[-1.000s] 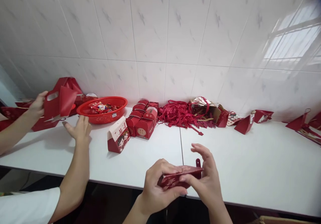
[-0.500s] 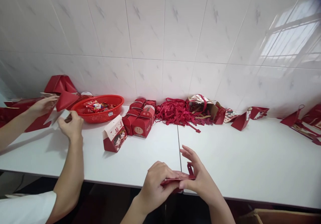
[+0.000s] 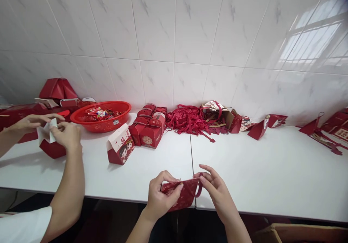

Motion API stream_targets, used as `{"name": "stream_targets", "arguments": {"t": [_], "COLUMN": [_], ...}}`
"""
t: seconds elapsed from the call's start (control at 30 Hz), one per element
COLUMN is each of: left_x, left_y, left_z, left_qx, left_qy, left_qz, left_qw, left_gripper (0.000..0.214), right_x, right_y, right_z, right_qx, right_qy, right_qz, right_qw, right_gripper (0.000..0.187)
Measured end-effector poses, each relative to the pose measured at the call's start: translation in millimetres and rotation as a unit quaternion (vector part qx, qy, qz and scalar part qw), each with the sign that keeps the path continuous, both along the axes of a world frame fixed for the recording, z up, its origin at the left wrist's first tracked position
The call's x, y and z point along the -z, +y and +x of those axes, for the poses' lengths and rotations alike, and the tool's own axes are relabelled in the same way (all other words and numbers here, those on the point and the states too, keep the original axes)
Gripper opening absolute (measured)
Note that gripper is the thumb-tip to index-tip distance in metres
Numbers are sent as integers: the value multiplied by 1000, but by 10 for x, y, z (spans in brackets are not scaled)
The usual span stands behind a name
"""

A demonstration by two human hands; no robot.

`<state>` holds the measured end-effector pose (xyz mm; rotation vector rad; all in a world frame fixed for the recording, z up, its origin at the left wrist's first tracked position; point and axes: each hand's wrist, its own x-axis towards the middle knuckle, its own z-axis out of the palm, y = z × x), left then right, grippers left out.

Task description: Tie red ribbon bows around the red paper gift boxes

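Observation:
Over the front edge of the white table (image 3: 272,170), both my hands hold a flat red patterned paper box (image 3: 181,196). My left hand (image 3: 160,196) pinches its left top corner, thumb and fingers closed on the card. My right hand (image 3: 217,190) grips the right side near a small looped tab, fingers curled. The box hangs opened into a pouch shape between them.
A co-worker's hands (image 3: 58,134) at the left fold another red and white box. Along the wall stand a red basket (image 3: 100,116) of sweets, finished red boxes (image 3: 148,128), a cartoon-printed box (image 3: 119,148), a pile of red ribbons (image 3: 190,121) and folded red cards (image 3: 268,125).
The flat box in my hands has turned from lying edge-on to hanging open. The co-worker's hands brought their box down onto the table. The view shifted slightly.

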<state>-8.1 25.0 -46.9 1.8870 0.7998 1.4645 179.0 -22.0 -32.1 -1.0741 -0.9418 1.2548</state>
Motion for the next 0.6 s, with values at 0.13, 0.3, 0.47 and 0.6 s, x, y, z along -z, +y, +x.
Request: {"name": "stream_targets", "arguments": {"t": [0.13,0.3,0.47,0.6], "left_x": [5,-14,6,0], "left_y": [5,15,20,27], "left_z": [10,11,-2,7], "left_qx": [-34,-63,-66,-76], "left_qy": [2,-10,-38,-48], "left_qz": [2,-13,-67,-83], "left_qw": [999,998,995,992], "left_gripper": [16,16,18,20], "right_x": [-55,-46,34,80], "right_y": [-18,-53,-70,-79], "right_z": [6,38,88,95], "right_qx": [48,93,82,74], "right_qy": [38,55,45,49], "right_qz": [44,83,76,71], "right_qw": [997,991,993,993], "right_gripper": [26,35,37,35]}}
